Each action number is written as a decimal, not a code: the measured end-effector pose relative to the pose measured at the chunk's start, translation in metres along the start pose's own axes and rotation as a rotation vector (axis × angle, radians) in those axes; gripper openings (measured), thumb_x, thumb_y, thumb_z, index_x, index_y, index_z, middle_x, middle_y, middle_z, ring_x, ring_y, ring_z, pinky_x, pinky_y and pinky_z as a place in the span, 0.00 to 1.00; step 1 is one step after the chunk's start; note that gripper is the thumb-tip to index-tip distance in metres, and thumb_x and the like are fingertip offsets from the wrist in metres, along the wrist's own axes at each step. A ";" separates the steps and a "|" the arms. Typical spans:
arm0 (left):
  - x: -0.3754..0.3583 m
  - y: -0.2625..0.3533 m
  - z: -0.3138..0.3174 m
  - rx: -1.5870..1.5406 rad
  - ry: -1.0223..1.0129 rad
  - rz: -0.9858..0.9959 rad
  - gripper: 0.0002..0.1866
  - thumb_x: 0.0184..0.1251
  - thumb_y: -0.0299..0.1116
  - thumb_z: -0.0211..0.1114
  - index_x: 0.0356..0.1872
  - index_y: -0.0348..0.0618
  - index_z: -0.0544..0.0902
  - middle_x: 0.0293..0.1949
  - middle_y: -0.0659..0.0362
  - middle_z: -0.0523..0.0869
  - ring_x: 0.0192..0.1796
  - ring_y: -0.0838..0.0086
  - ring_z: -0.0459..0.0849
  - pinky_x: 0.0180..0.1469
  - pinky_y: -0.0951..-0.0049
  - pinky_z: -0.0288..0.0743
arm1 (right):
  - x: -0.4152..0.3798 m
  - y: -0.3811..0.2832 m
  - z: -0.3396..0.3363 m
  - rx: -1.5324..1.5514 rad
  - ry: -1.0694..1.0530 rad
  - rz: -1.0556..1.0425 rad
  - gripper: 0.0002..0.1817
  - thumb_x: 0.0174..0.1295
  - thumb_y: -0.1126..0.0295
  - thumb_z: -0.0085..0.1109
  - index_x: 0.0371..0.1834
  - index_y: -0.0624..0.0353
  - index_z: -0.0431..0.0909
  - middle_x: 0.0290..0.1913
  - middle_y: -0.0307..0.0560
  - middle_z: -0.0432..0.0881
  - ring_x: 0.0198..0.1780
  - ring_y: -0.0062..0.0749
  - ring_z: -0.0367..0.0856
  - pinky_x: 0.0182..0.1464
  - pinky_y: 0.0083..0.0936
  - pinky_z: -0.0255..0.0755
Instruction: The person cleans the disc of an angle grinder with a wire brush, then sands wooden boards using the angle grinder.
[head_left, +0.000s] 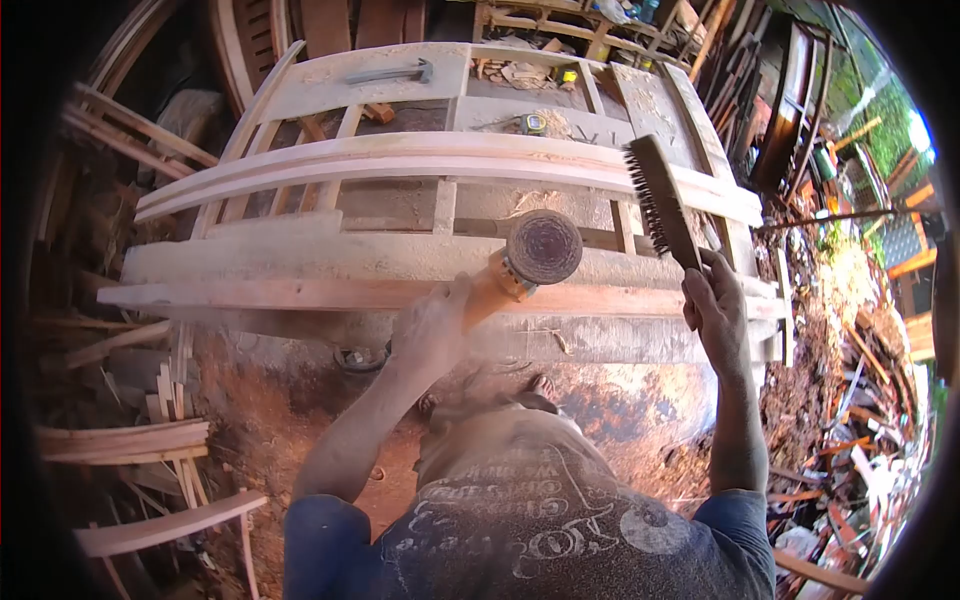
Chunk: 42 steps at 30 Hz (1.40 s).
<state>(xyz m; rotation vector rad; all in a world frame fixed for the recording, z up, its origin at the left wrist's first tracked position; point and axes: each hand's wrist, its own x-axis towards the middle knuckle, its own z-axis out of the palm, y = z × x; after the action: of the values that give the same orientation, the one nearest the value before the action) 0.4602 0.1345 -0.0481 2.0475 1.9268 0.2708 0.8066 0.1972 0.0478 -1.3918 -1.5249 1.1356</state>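
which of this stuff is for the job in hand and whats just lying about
Seemingly in use:
- angle grinder, in left hand
- wire brush, in right hand
- long board by the hands

Lying about:
- hammer
- tape measure
- small wood block

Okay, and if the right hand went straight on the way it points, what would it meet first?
Beyond the dark-bristled brush in the right hand, probably the long, pale wooden strips crossing the frame; depth is unclear, so it might pass above.
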 end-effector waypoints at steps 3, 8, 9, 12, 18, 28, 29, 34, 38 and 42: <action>-0.003 -0.004 0.005 -0.009 0.042 0.089 0.38 0.52 0.31 0.73 0.66 0.36 0.69 0.47 0.43 0.84 0.47 0.45 0.86 0.47 0.51 0.81 | -0.025 0.025 -0.002 0.198 0.105 0.060 0.17 0.76 0.65 0.53 0.60 0.63 0.71 0.27 0.33 0.70 0.22 0.11 0.64 0.23 0.13 0.59; -0.018 0.025 0.007 0.040 -0.110 0.232 0.37 0.51 0.36 0.74 0.65 0.41 0.71 0.45 0.44 0.85 0.45 0.47 0.87 0.46 0.49 0.81 | -0.094 0.059 -0.002 0.332 0.442 0.214 0.13 0.76 0.64 0.51 0.55 0.60 0.71 0.28 0.35 0.72 0.22 0.15 0.69 0.23 0.15 0.64; -0.018 0.033 0.011 0.044 -0.138 0.289 0.37 0.51 0.36 0.74 0.65 0.42 0.72 0.44 0.44 0.85 0.45 0.48 0.87 0.46 0.49 0.81 | -0.107 0.065 0.001 0.382 0.510 0.231 0.13 0.76 0.65 0.51 0.57 0.61 0.71 0.29 0.36 0.74 0.22 0.15 0.69 0.22 0.15 0.64; -0.009 0.047 0.046 0.063 -0.213 0.491 0.36 0.51 0.35 0.73 0.65 0.44 0.72 0.45 0.44 0.85 0.43 0.47 0.87 0.45 0.48 0.81 | -0.149 0.067 0.012 0.410 0.638 0.266 0.15 0.76 0.64 0.52 0.58 0.60 0.70 0.27 0.35 0.73 0.21 0.15 0.70 0.22 0.15 0.64; 0.015 0.097 0.098 -0.017 -0.213 0.703 0.31 0.55 0.31 0.69 0.63 0.43 0.74 0.46 0.46 0.85 0.44 0.49 0.88 0.47 0.49 0.82 | -0.229 0.094 0.002 0.339 0.762 0.330 0.24 0.76 0.65 0.52 0.72 0.57 0.63 0.26 0.30 0.70 0.21 0.12 0.66 0.21 0.13 0.60; 0.067 0.173 0.143 0.164 -0.246 0.523 0.38 0.53 0.38 0.76 0.66 0.40 0.71 0.49 0.41 0.86 0.52 0.48 0.86 0.54 0.52 0.82 | -0.236 0.137 -0.085 -0.341 0.404 0.316 0.30 0.72 0.68 0.52 0.78 0.41 0.65 0.47 0.59 0.88 0.34 0.40 0.87 0.40 0.37 0.83; 0.066 0.173 0.146 0.161 -0.218 0.518 0.39 0.53 0.39 0.77 0.66 0.39 0.71 0.49 0.41 0.86 0.53 0.48 0.86 0.54 0.52 0.82 | -0.232 0.142 -0.088 -0.406 0.374 0.197 0.29 0.71 0.69 0.53 0.77 0.41 0.66 0.44 0.61 0.88 0.34 0.46 0.88 0.40 0.40 0.83; 0.058 0.177 0.162 0.172 -0.072 0.487 0.41 0.54 0.46 0.78 0.66 0.36 0.72 0.49 0.41 0.85 0.53 0.48 0.85 0.55 0.53 0.80 | -0.201 0.140 -0.108 -0.502 0.252 -0.009 0.31 0.67 0.72 0.54 0.75 0.43 0.68 0.37 0.64 0.85 0.35 0.57 0.86 0.37 0.47 0.79; 0.053 0.208 0.171 0.010 0.133 0.545 0.36 0.55 0.47 0.77 0.59 0.34 0.75 0.46 0.42 0.86 0.51 0.48 0.86 0.53 0.52 0.80 | -0.183 0.127 -0.112 -0.604 0.159 -0.037 0.33 0.66 0.73 0.53 0.76 0.40 0.65 0.32 0.60 0.83 0.31 0.57 0.85 0.33 0.48 0.78; 0.067 0.234 0.171 -0.012 0.040 0.371 0.34 0.53 0.57 0.75 0.46 0.35 0.78 0.39 0.45 0.87 0.44 0.52 0.89 0.46 0.55 0.83 | -0.178 0.128 -0.108 -0.664 0.136 -0.006 0.34 0.65 0.73 0.55 0.77 0.41 0.65 0.29 0.58 0.81 0.29 0.55 0.83 0.32 0.47 0.77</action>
<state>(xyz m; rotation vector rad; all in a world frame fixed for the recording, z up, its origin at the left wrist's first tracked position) 0.7431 0.1740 -0.1304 2.3990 1.5482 0.4086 0.9683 0.0342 -0.0356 -1.8412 -1.8903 0.5174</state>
